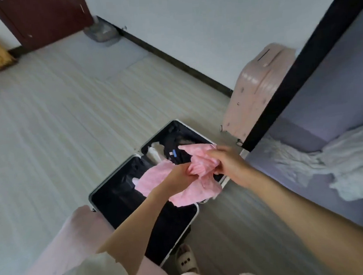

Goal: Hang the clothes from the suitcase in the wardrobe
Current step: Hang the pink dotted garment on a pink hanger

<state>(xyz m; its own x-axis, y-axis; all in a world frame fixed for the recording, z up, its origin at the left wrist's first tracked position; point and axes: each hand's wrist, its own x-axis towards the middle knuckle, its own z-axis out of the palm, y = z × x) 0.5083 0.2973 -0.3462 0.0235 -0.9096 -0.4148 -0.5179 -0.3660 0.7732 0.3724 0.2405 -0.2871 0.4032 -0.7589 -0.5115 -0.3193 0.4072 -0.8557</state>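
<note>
i hold a pink garment [188, 179] bunched above the open black suitcase [116, 197] on the floor. my left hand [179, 178] grips its middle, fingers curled into the cloth, and my right hand [227, 162] pinches its upper folds. dark and white clothes [155, 152] lie in the suitcase's far half. a pink suitcase [256, 89] stands upright by the wall, beside a dark wardrobe frame [300, 64].
</note>
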